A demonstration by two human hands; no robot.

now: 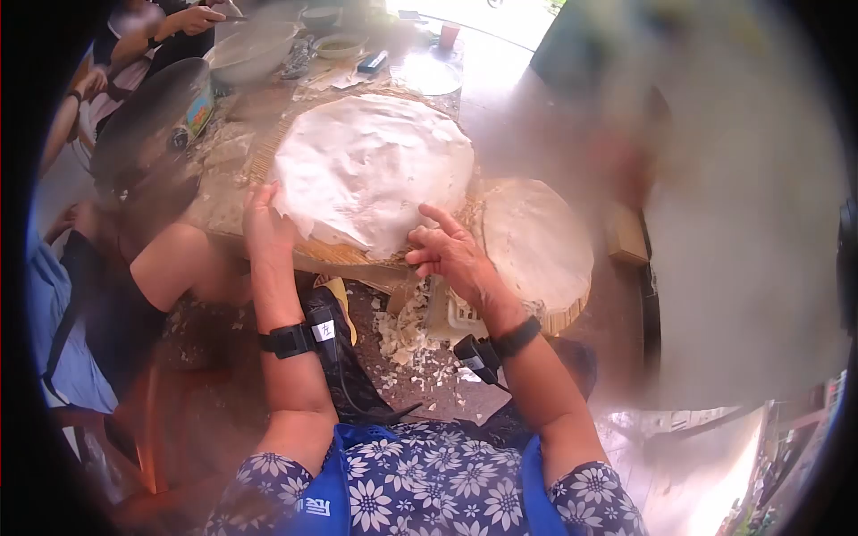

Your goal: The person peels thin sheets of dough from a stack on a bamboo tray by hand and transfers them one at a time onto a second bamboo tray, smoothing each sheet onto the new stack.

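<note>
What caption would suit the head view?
Left hand and right hand at the edge of a round white sheet, another round sheet to the right.

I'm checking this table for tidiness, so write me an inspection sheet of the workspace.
Surface: table, with pale scraps at left.
Job's things: white sheet on woven mat; second sheet beside it, right.
Clutter: bowl and red cup at far end; flakes below.
Hands: left hand at the sheet's left edge; right hand by its near right.
Cables: thin dark cord at right wrist.
Surroundings: other people at left; right side blurred.
</note>
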